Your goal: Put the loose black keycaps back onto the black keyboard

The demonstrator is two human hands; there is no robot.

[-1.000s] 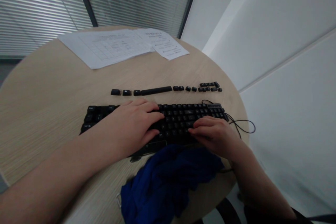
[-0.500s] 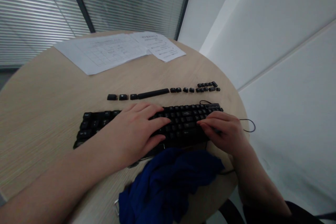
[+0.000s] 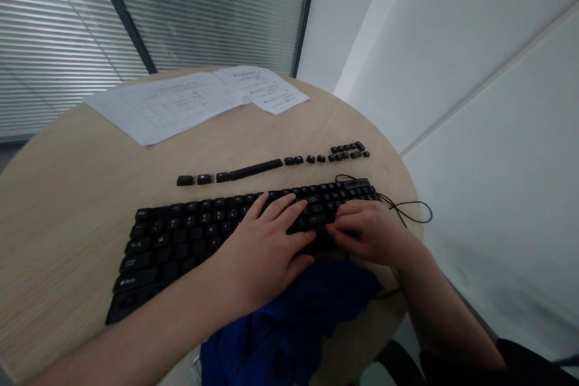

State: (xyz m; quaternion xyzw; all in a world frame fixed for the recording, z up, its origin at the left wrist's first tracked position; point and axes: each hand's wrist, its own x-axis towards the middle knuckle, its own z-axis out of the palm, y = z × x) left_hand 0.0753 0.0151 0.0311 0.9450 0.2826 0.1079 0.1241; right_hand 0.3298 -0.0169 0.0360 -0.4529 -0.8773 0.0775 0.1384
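Observation:
A black keyboard (image 3: 174,235) lies across the table, with a bare strip along its front edge where no keycaps show. My left hand (image 3: 271,241) rests on its middle-right part, fingers spread and palm down, covering many keys. At the keyboard's right front, my right hand (image 3: 368,230) has thumb and fingers pinched together at the bare strip. What is between those fingertips is hidden. A blue cloth (image 3: 289,332) lies bunched in front of the keyboard, partly under my left wrist. Behind the keyboard sits a row of loose keycaps, with a long space bar (image 3: 256,169) among them.
Several small keycaps (image 3: 346,148) form a group at the row's right end. Printed papers (image 3: 181,102) lie at the back of the round wooden table (image 3: 49,193). A thin black cable (image 3: 414,211) loops off the keyboard's right side. A white wall (image 3: 474,60) stands close on the right.
My left hand has slid right and nearer along the keyboard, uncovering more keys on the left. My right hand has shifted left and toward the front edge. The view has turned slightly.

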